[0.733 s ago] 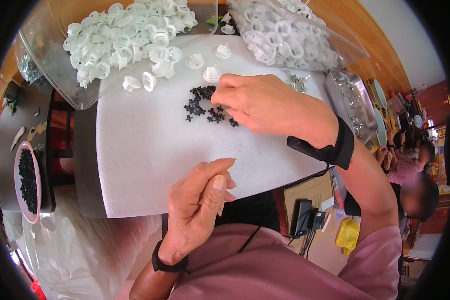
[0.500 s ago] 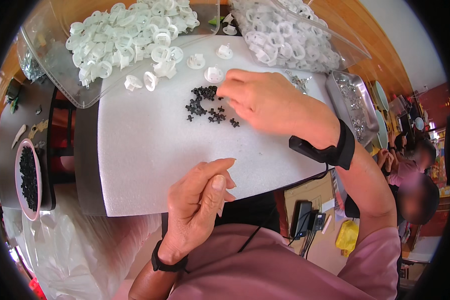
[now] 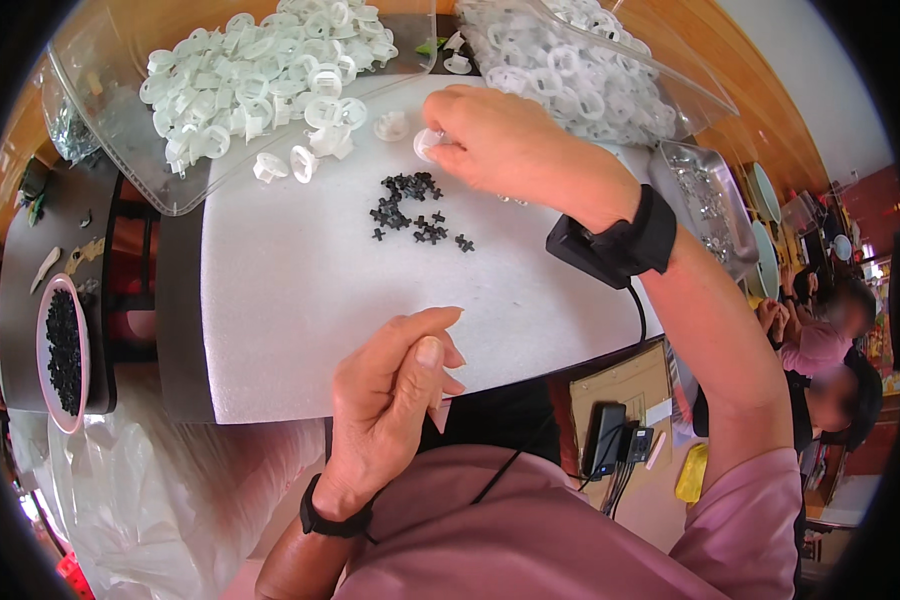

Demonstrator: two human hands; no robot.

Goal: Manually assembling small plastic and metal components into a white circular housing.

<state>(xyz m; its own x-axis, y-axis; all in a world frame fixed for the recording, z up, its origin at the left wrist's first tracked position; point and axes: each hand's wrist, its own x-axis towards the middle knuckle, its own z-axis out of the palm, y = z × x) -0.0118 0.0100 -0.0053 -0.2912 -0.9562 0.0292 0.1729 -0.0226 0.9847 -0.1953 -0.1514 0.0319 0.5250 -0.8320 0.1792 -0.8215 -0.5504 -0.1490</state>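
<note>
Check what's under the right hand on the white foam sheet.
The right hand pinches a white plastic ring at its fingertips on the white foam sheet. Small black cross-shaped parts lie beside it. Anything beneath the palm is hidden.

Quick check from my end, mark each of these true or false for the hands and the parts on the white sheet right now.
1. The right hand is at a white ring part on the white sheet. True.
2. The small black parts lie in a loose cluster on the sheet. True.
3. The left hand rests on the black parts. False: it is at the sheet's near edge, apart from them.
4. The pink-rimmed bowl holds white rings. False: it holds black pieces.
</note>
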